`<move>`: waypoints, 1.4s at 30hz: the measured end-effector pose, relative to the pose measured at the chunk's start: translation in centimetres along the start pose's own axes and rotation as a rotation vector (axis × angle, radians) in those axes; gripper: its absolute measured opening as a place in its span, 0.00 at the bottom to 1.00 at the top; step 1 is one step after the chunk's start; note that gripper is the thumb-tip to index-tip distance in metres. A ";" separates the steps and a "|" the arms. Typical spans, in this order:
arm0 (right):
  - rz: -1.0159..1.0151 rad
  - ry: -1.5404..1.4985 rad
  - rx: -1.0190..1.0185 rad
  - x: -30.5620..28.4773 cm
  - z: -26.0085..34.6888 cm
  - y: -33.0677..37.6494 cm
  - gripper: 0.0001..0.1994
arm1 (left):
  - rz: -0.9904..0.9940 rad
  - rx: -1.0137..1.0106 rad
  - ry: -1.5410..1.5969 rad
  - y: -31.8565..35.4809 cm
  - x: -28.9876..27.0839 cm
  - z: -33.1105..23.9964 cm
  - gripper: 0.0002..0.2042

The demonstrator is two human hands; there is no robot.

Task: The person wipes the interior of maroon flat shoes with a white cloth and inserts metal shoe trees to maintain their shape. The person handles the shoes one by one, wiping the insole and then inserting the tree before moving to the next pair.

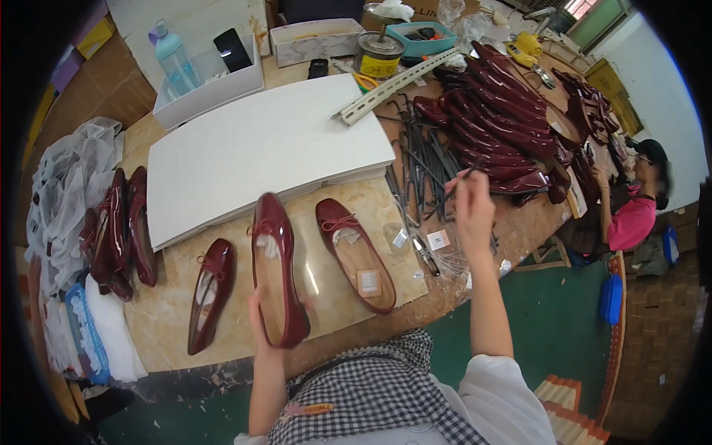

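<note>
A glossy burgundy ballet flat (299, 326) with a bow and white paper in its toe stands upright in my left hand (259, 322), whose fingers are closed around its heel end. My right hand (475, 211) is raised beside a heap of thin black strips (421, 167), its fingers pinched on what looks like one dark strip (480, 162); the grip is partly hidden. Two more burgundy flats lie on the table: one tilted on its side (224, 256) to the left, and one flat (326, 211) to the right with a white label on its insole.
A white sheet stack (267, 148) lies behind the shoes, a metal rail (400, 83) across its corner. Burgundy shoes are piled at right (497, 111); more stand at left (141, 222) near plastic bags (67, 193). A person in pink (630, 222) sits beyond the table's right end.
</note>
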State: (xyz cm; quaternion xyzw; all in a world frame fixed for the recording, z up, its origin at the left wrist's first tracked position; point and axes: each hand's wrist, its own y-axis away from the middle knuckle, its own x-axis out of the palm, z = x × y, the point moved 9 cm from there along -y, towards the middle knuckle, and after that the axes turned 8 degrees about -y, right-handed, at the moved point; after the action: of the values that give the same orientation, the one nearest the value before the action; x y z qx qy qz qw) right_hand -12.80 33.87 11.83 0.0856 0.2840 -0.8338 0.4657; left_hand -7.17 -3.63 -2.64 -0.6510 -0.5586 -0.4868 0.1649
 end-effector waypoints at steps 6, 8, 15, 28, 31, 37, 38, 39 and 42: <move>0.100 -0.127 0.157 5.7 2.4 3.9 0.09 | -0.041 -0.022 -0.384 -0.5 2.0 -0.5 0.34; 0.403 -0.191 0.139 9.9 9.2 7.3 0.12 | -0.165 0.161 -0.473 -1.3 -1.5 -1.8 0.33; 0.821 -0.299 0.194 16.7 14.6 11.8 0.17 | -0.272 0.537 -0.833 0.1 3.1 -7.1 0.33; 0.421 -0.196 -0.234 18.0 17.6 11.3 0.14 | -0.312 0.624 -0.845 1.2 2.1 -4.8 0.39; 0.391 -0.228 -0.260 18.2 17.6 11.3 0.14 | -0.342 0.569 -0.869 0.7 1.7 -4.9 0.47; 0.399 -0.305 -0.157 18.0 17.4 11.0 0.14 | -0.357 0.605 -0.893 0.2 -0.6 -3.9 0.42; 0.371 -0.238 -0.236 18.5 16.9 11.7 0.14 | -0.361 0.556 -0.815 0.1 -0.3 -3.4 0.39; 0.349 -0.180 -0.313 18.9 16.6 12.7 0.15 | -0.306 0.589 -0.885 0.3 -0.3 -3.9 0.36; 0.625 -0.032 -0.164 20.2 15.3 13.8 0.15 | -0.464 0.419 -0.755 1.2 -2.7 -2.7 0.33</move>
State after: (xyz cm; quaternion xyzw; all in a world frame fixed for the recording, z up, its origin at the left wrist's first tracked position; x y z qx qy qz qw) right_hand -10.72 5.10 10.82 0.1179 0.3029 -0.6260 0.7089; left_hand -7.08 -7.57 -3.25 -0.5934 -0.7955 -0.1177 -0.0347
